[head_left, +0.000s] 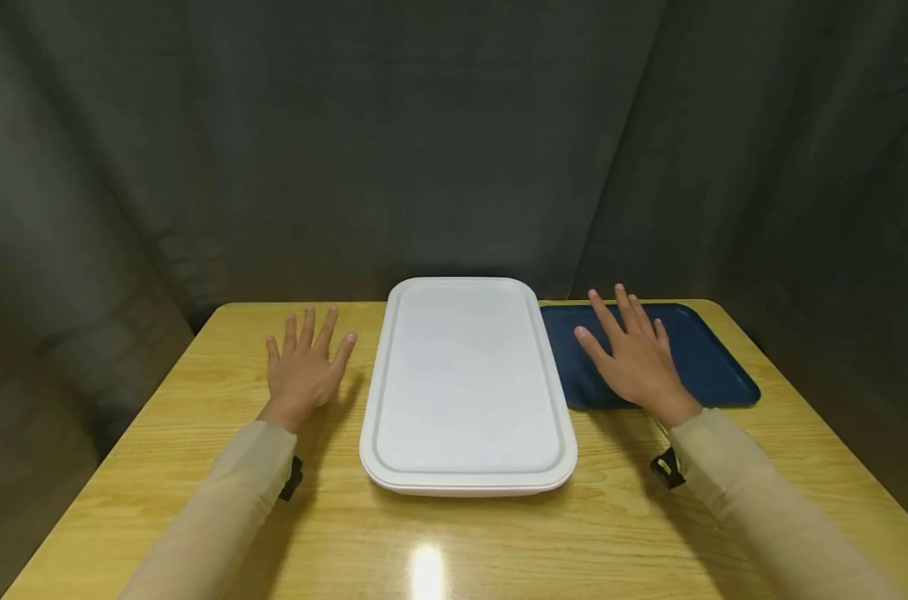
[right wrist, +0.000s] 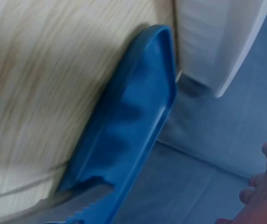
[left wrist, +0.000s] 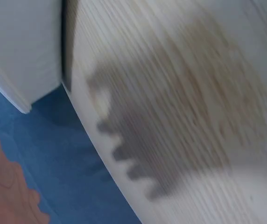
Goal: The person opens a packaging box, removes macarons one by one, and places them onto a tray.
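In the head view a white lidded box (head_left: 469, 383) stands in the middle of the wooden table. My left hand (head_left: 304, 371) hovers left of it with fingers spread and nothing in its grasp; in the left wrist view, part of the hand (left wrist: 7, 182) shows at the lower left edge, above its shadow. To the box's right, my right hand (head_left: 637, 358) is held over a dark blue tray (head_left: 712, 358), fingers likewise spread and holding nothing. The right wrist view shows the tray (right wrist: 124, 126) beside the box (right wrist: 208, 42). The lid hides whatever the box holds.
A dark grey curtain (head_left: 424, 150) hangs behind the table (head_left: 491, 542) and along both sides. Dark straps, one of them a black band (head_left: 667, 468), sit at the wrists over beige sleeves. Bare wood shows in front of the box.
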Demonstrator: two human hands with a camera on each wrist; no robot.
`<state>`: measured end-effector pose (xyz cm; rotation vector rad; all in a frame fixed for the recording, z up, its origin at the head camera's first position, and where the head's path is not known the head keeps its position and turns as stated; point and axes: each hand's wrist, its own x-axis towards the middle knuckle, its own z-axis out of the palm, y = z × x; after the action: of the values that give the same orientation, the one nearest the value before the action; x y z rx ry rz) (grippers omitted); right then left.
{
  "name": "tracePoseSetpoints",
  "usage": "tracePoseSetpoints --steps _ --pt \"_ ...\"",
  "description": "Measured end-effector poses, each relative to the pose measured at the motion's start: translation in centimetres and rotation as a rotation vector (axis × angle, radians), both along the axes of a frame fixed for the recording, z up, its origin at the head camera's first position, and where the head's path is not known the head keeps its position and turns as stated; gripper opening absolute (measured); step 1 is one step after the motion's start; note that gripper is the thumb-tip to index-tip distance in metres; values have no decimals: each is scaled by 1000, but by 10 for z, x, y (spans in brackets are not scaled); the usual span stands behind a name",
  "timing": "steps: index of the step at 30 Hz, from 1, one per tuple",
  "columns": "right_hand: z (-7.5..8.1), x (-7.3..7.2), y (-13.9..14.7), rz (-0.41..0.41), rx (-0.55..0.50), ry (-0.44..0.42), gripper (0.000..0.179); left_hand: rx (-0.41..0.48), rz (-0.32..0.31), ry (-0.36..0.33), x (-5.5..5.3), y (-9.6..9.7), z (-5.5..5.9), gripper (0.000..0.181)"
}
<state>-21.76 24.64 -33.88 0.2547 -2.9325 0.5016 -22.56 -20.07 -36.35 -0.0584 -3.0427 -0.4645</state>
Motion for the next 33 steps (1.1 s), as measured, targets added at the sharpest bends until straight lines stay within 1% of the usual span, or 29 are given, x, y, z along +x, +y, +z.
tracePoseSetpoints --steps 5,11,14,18,21,26,30,33 --pt "7 6 -12 48 -56 15 74 48 -44 -10 3 9 3 77" --pt "10 9 -23 85 -137 5 71 124 -88 -7 4 23 3 75" --pt "9 9 -27 97 -204 -14 70 192 -115 -19 4 29 4 75" --pt "8 9 -30 101 -284 -53 70 324 -140 -40 4 35 4 74" --pt "7 9 -32 98 -328 -80 70 427 -137 -67 6 39 5 73" --pt "3 6 -37 67 -395 -125 71 544 -92 -106 10 45 7 71" --pt "0 5 -41 37 -432 -158 72 631 -55 -96 13 49 6 66" --pt "-3 4 -42 21 -445 -195 74 689 -37 -83 14 53 3 64"
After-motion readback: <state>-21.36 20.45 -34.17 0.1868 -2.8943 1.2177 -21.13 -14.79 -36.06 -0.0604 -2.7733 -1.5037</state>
